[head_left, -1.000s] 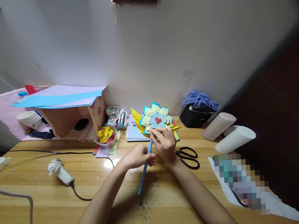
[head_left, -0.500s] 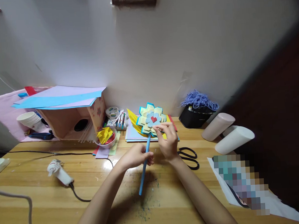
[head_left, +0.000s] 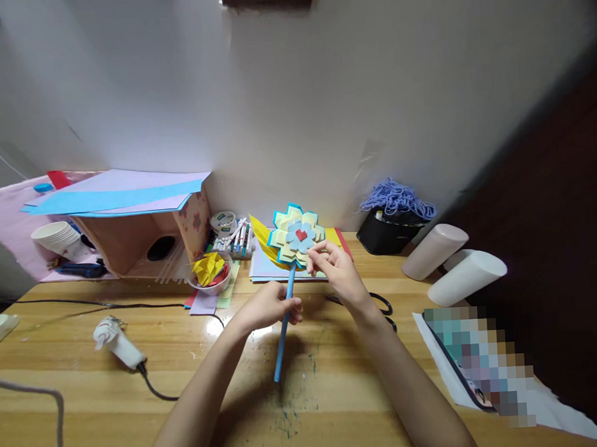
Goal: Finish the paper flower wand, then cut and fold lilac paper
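A paper flower [head_left: 296,235] with pale yellow petals edged in blue, a light blue centre and a small red heart stands on a blue paper stem [head_left: 284,331]. A yellow paper leaf [head_left: 263,240] sticks out at its left. My left hand [head_left: 270,308] is closed round the stem, holding it upright and tilted above the wooden table [head_left: 87,394]. My right hand [head_left: 335,269] pinches the flower's lower right petals with fingers together.
A white glue gun [head_left: 115,340] with a black cord lies at the left. Black scissors [head_left: 383,306] sit behind my right wrist. A bowl of paper scraps [head_left: 209,271], markers [head_left: 236,237], a cardboard box [head_left: 139,235], stacked cups [head_left: 56,237], purple yarn [head_left: 397,198] and two white cylinders [head_left: 461,268] line the back.
The flower and stem have drifted a little to the left. My right hand has moved from the stem's top to the flower's lower right edge.
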The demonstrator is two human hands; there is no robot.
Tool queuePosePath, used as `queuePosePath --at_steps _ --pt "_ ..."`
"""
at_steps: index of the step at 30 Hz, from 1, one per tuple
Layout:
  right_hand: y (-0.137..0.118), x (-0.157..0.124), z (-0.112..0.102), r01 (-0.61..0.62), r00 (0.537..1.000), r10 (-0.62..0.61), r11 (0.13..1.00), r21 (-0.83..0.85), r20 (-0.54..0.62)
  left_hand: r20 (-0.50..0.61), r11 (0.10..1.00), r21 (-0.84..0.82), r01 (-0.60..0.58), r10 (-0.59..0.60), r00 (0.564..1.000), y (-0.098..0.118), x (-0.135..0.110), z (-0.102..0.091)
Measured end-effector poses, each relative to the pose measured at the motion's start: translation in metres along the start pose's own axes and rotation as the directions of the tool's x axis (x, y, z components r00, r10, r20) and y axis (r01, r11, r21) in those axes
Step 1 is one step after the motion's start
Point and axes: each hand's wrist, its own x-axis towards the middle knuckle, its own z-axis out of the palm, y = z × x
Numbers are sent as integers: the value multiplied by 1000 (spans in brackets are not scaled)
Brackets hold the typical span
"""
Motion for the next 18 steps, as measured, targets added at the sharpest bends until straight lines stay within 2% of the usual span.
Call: queuePosePath --at_steps 3,5,8,11,12,14,16,18 --pt "-3 0 -14 -134 967 155 984 -115 201 -53 999 -18 -27 26 998 0 0 -12" --pt "-3 -3 -24 -187 932 252 950 -250 262 -107 999 -13 -51 49 993 3 -4 -21" --pt "0 -7 -37 -195 913 345 837 -511 218 -165 998 33 -59 63 984 9 -9 -31" --pt "5 -5 -48 -157 931 339 706 -690 135 -166 996 56 -68 77 983 12 -13 -36" --pt "7 -4 -49 -148 945 309 694 -705 106 -158 997 43 -71 77 984 13 -14 -36" --pt "11 1 -50 -161 974 226 738 -655 15 -140 997 4 -71 71 988 13 -14 -34" --pt "15 6 -46 -194 981 163 841 -506 -105 -119 997 -31 -66 62 991 13 -13 -31" --pt "18 10 -38 -212 973 173 933 -291 -154 -92 996 -60 -71 65 994 13 -11 -26"
